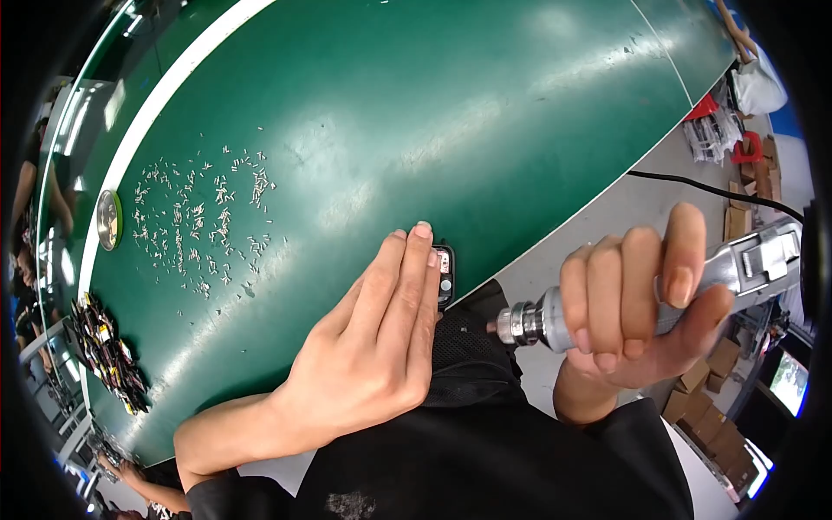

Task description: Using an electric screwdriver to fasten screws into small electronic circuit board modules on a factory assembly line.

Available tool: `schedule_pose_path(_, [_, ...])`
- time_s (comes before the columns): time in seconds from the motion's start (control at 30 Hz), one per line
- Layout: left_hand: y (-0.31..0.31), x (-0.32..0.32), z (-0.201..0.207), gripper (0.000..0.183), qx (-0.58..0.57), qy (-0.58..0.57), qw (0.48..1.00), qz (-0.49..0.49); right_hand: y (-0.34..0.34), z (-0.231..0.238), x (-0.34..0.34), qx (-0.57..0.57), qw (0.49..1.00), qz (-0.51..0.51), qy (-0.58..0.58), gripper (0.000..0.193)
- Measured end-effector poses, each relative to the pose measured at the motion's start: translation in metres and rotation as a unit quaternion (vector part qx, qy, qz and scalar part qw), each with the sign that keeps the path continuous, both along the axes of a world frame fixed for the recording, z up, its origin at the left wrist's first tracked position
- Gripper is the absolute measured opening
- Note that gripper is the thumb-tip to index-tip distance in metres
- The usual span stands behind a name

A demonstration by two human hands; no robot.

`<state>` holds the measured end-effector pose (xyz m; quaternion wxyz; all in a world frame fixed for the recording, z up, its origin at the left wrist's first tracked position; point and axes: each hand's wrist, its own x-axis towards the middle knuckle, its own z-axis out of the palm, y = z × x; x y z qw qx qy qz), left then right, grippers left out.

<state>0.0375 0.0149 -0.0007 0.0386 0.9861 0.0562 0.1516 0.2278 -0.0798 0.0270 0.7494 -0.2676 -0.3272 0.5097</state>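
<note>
At the table's near edge lies a small black device [446,276] with a pale inset piece in its top. My left hand [373,329] holds it down there, its fingers straight and pressed together over the device's left side; the thumb is hidden. Off the table to the right, my right hand [633,303] is wrapped round a grey electric screwdriver [752,263]. Its metal nose [518,325] points left toward the device and stays apart from it. Across the left of the green table [347,113] many small metal screws or pins [195,221] are scattered.
A small round dish [108,220] stands by the white strip at the table's left. Below it lies a heap of dark small parts [108,355]. A black cable [719,186] runs at right. Cardboard boxes [715,425] stand on the floor; another person's arm [152,490] shows at lower left.
</note>
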Motion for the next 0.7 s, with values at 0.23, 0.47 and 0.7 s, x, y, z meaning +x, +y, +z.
schedule_pose_path(0.23, [-0.002, -0.002, -0.003, 0.034, 0.041, 0.008, 0.999, -0.012, 0.021, 0.003, 0.006, 0.016, 0.997, -0.025, -0.077, 0.031])
schedule_pose_path(0.47, [-0.004, -0.001, -0.009, 0.034, 0.005, -0.032, 0.999, 0.01, 0.032, -0.008, 0.008, 0.007, 0.998, -0.002, -0.067, 0.03])
schedule_pose_path(0.7, [-0.002, -0.003, -0.012, 0.03, 0.014, -0.037, 0.999, 0.019, 0.04, -0.013, 0.009, 0.0, 0.996, 0.037, -0.079, 0.028])
